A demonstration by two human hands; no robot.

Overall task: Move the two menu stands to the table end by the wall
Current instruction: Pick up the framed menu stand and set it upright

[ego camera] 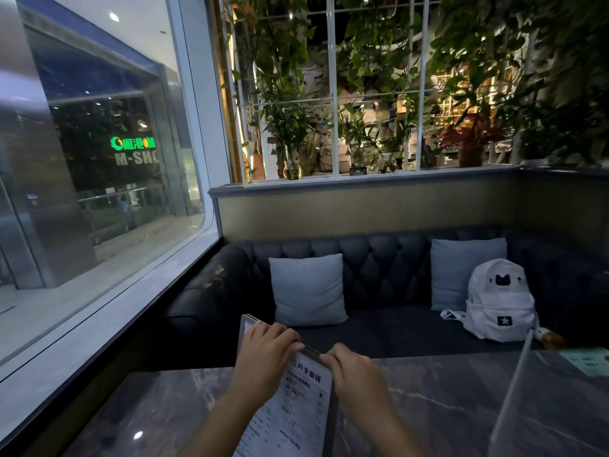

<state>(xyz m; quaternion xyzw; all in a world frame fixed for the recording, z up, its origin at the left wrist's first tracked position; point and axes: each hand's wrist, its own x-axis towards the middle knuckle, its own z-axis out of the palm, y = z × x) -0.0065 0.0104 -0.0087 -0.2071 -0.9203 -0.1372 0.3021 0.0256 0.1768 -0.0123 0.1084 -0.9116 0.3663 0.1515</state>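
Note:
A framed menu stand (pixel 296 407) with a white printed sheet stands upright over the near middle of the dark marble table (pixel 445 407). My left hand (pixel 263 354) grips its top edge near the left corner. My right hand (pixel 354 371) grips the same top edge further right. A second stand (pixel 514 390), clear acrylic and seen edge-on, rises from the table at the right, apart from both hands. The window wall (pixel 99 308) runs along the table's left end.
A dark tufted sofa (pixel 379 275) faces me across the table, with two pale blue cushions (pixel 308 288) and a white backpack (pixel 499 301) on it. A green card (pixel 590 361) lies at the table's far right. A white sill runs below the window.

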